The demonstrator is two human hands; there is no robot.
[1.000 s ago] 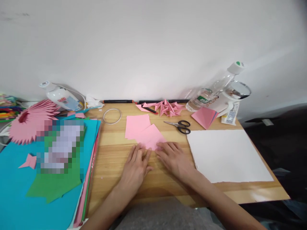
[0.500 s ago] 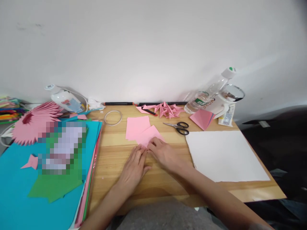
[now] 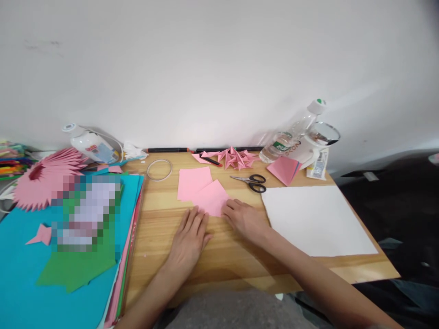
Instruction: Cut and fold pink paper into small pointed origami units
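A folded pink paper piece [image 3: 213,197] lies on the wooden table [image 3: 161,205], partly over a flat pink square [image 3: 192,181]. My left hand [image 3: 189,236] rests flat on the table, fingertips touching the folded piece's near left corner. My right hand [image 3: 244,219] presses its fingertips on the piece's near right edge. Neither hand grips anything.
Scissors [image 3: 252,181], folded pink units [image 3: 236,158], a tape ring [image 3: 159,169] and a tilted water bottle [image 3: 291,135] lie at the back. A white sheet [image 3: 315,219] is at right. Coloured paper stack [image 3: 20,274] and a pink paper flower [image 3: 41,176] are at left.
My right hand slid left along the folded piece's near edge to meet my left hand, then moved back right to its right corner. My left hand stayed put.
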